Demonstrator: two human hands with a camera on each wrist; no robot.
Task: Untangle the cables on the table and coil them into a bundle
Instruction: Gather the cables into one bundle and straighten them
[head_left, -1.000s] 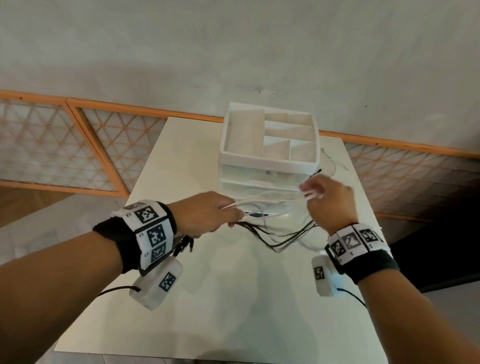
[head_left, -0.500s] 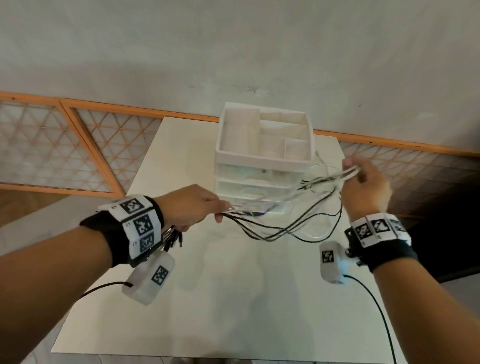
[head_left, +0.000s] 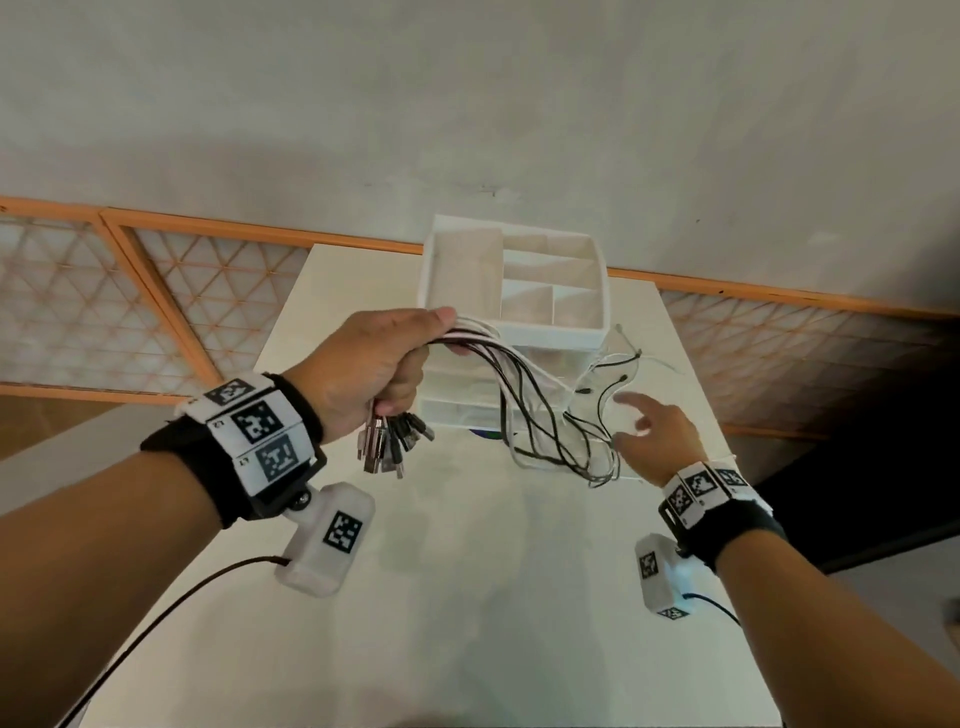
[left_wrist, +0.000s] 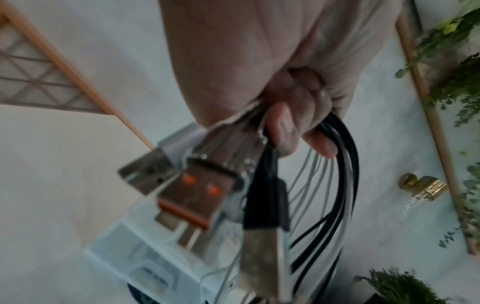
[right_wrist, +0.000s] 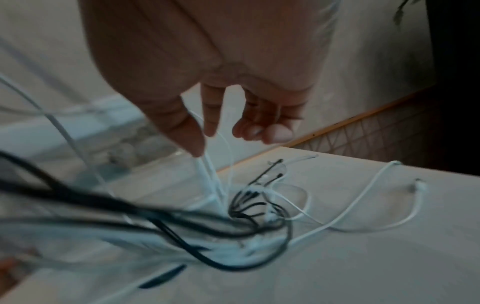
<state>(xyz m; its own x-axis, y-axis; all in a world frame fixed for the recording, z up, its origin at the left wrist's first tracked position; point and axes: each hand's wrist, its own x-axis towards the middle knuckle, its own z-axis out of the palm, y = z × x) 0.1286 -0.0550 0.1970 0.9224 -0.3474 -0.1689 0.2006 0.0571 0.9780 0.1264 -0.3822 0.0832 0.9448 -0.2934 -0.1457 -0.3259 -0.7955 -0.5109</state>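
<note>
My left hand (head_left: 410, 364) is raised in front of the organizer and grips a bundle of black and white cables (head_left: 524, 384). Their USB plugs (head_left: 389, 441) hang in a cluster below the fist; in the left wrist view the plugs (left_wrist: 197, 193) fill the centre under my curled fingers (left_wrist: 283, 131). The cables droop to the right and their thin loose ends (head_left: 613, 364) lie tangled on the white table (head_left: 467, 597). My right hand (head_left: 636, 415) hovers low beside that tangle (right_wrist: 259, 205), fingers relaxed and apart. White strands run past its thumb (right_wrist: 187, 133).
A white drawer organizer (head_left: 550, 332) with open top compartments stands at the table's far middle, right behind the cables. A wall with orange-framed lattice panels runs behind the table. The right table edge lies close to the loose cable ends.
My right hand has let go of the cable ends and dropped toward the table. My left hand has lifted and turned, so the bundle arches over and the plugs hang down.
</note>
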